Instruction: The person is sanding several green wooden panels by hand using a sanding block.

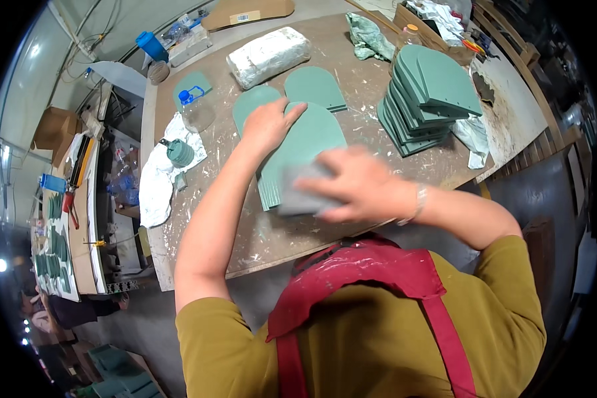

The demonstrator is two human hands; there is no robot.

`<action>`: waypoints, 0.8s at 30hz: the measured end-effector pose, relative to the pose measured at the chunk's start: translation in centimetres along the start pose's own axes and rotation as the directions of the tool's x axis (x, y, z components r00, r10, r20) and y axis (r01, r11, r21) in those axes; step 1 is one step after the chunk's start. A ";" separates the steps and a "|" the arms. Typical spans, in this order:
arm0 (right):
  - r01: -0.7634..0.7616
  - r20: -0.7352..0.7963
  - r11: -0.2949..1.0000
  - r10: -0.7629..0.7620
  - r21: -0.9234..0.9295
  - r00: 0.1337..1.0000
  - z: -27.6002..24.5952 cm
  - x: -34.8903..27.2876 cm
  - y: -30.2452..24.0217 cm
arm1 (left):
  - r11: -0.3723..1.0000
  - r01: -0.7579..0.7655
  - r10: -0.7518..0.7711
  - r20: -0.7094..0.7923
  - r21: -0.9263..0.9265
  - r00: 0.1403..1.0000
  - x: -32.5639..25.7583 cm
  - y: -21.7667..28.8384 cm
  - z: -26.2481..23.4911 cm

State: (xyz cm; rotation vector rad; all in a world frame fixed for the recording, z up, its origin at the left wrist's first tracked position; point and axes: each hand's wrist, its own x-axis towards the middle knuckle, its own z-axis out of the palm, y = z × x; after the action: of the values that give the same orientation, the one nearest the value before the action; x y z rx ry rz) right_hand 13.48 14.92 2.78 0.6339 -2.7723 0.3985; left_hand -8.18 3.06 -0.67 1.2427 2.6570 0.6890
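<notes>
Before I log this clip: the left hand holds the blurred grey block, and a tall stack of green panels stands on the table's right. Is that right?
No: the head view shows the right hand holding the blurred grey block. The tall stack of green panels does stand on the right of the table.

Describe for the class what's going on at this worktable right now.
A person presses the left hand on the upper left of what looks like a small pile of arch-topped green panels. The right hand, blurred, grips a grey block at the pile's lower right; whether it touches is unclear. A taller stack of similar panels stands to the right, and a white wrapped bundle lies beyond.
</notes>
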 end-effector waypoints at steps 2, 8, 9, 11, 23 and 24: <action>-0.162 -0.026 0.985 0.160 -0.062 0.987 -1.7 -3.0 2.9 | 1.000 -0.001 0.001 0.002 -0.003 1.000 0.0 0.3 -0.1; 0.098 0.203 0.970 -0.144 0.222 0.968 -1.0 -1.0 -3.4 | 1.000 0.000 -0.001 -0.023 -0.021 1.000 0.3 -0.1 0.3; 0.139 0.326 0.939 -0.244 0.314 0.913 -1.3 -1.5 -3.9 | 1.000 -0.019 0.019 -0.023 -0.016 1.000 0.4 0.0 0.6; 0.047 0.207 0.933 -0.128 0.356 0.970 -2.8 -2.8 -2.6 | 1.000 -0.027 0.027 -0.021 -0.015 0.999 0.5 -0.1 0.4; 0.056 0.084 0.923 -0.095 0.381 0.992 -2.4 -3.6 -2.8 | 0.978 0.012 -0.016 -0.019 -0.208 1.000 1.3 -2.0 0.9; -0.047 0.009 0.857 0.050 0.513 0.999 -2.7 -4.2 -1.2 | 0.963 0.005 -0.012 -0.024 -0.271 1.000 1.2 -2.6 0.7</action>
State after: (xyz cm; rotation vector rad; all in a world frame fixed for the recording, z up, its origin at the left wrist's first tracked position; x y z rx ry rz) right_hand 18.26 16.34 4.20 0.6687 -2.6790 1.1756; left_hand -10.58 2.74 -2.35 1.1537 2.4783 1.0325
